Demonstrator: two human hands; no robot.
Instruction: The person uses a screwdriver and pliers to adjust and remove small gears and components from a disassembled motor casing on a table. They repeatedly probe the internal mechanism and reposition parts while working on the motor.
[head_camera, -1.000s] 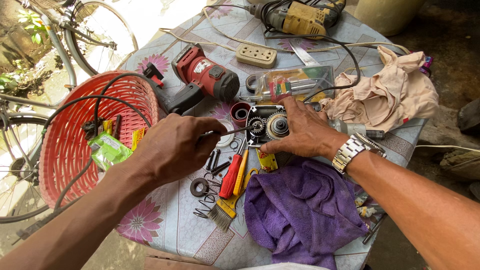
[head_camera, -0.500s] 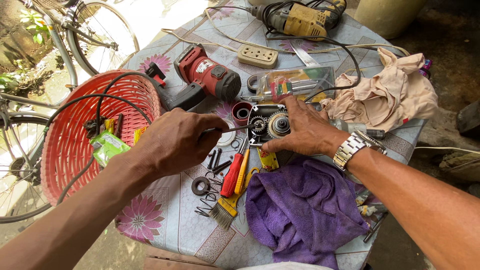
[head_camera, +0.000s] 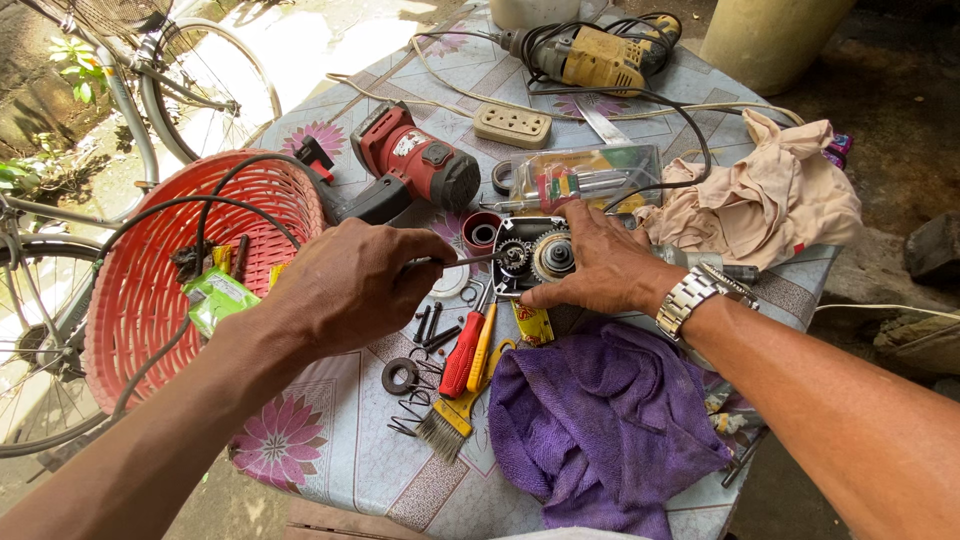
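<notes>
My left hand (head_camera: 345, 285) grips a thin metal tool (head_camera: 470, 260) whose tip reaches the small gear of an opened gearbox (head_camera: 530, 255) on the table. The right hand (head_camera: 600, 265), with a metal watch on its wrist, rests on the gearbox's right side and holds it down. Two steel gears show inside the black housing. Just below it lie a red-handled screwdriver (head_camera: 462, 345), an orange-handled one (head_camera: 482, 345) and a small yellow brush (head_camera: 447, 425).
A red power tool (head_camera: 420, 165) lies behind my left hand, with a yellow drill (head_camera: 590, 55), a socket strip (head_camera: 512, 125) and a clear bit case (head_camera: 585, 180) further back. A red basket (head_camera: 150, 260) stands left, a purple cloth (head_camera: 600, 420) near front, a beige cloth (head_camera: 770, 195) right. Bicycle at left.
Both hands stay on the gearbox. The thin tool's tip has shifted slightly at the gears; otherwise only the camera view has moved a little.
</notes>
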